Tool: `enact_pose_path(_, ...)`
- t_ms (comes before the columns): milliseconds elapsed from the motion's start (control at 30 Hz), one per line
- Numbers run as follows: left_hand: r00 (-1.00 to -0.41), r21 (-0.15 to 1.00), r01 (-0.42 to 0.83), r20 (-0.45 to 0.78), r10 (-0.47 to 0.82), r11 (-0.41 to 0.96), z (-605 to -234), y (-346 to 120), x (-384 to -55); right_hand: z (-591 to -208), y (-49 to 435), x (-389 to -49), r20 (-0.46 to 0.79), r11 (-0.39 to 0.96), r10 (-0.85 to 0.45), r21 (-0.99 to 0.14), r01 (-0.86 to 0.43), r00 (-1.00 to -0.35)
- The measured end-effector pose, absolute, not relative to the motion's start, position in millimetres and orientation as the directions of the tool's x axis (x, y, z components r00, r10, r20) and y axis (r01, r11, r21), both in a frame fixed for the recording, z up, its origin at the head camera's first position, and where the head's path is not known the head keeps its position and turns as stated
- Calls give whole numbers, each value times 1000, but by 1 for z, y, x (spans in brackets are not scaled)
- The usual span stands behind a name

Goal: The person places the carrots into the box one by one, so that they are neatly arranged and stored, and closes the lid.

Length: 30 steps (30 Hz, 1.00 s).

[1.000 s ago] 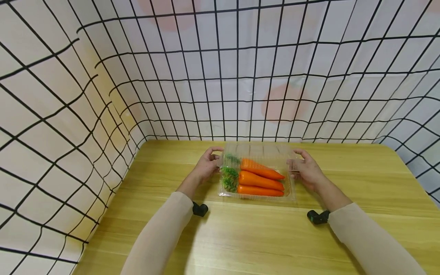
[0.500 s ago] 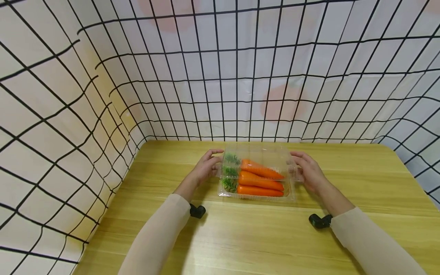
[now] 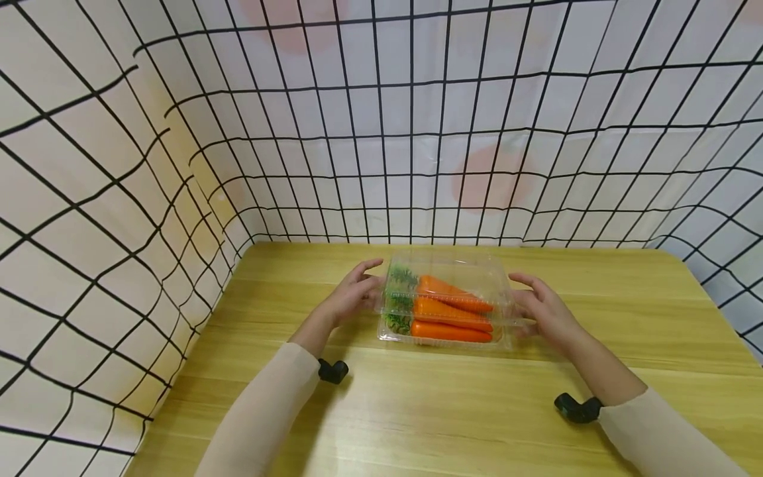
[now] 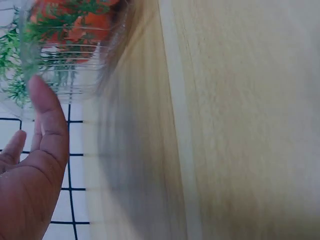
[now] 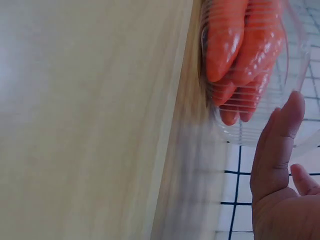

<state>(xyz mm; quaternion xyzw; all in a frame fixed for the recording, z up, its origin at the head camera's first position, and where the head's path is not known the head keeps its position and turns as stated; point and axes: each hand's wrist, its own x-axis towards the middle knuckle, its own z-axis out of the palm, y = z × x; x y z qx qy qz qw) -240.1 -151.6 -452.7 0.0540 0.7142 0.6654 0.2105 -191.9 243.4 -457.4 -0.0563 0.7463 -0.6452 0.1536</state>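
Observation:
A clear plastic box (image 3: pixel 389 338) lies on the table with several orange carrots (image 3: pixel 451 330) inside, their leafy green tops (image 3: pixel 396 322) at the left end. Its clear lid (image 3: pixel 467 267) slants over the carrots, the front edge low above the nearest one. At the lid's left side my left hand (image 3: pixel 353 296) pinches the edge, thumb (image 4: pixel 42 97) against the plastic in the left wrist view. My right hand (image 3: pixel 542 309) grips the opposite edge, its thumb (image 5: pixel 282 132) long at the rim. Plastic and thumbs partly hide the other fingertips.
A light wooden table (image 3: pixel 441 417) extends on all sides of the box. White cloth with a black grid (image 3: pixel 411 112) hangs along the back and both sides. Black wrist mounts (image 3: pixel 578 408) sit at both cuffs.
The lid's front edge has come down and toward me over the carrots, both hands moving with it. My right forearm has shifted right and nearer; the box stays put.

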Motion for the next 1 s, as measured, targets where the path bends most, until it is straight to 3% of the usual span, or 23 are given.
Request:
enact_pose_path(333,-820,939,-263,-339,461,224,-438,-166,-217,-452,251,-162,-203,175,-373,-974,146,-905)
enact_pose_path(767,-700,896,-400,-434,567,192,-435,-177,-186,-460,248,-140,-202,92,-425,-979,180,-883)
enact_pose_path(1000,-705,894,-421,-429,565,153,-443,-175,-176,-468,242,-135,-225,38,-441,-972,232,-869)
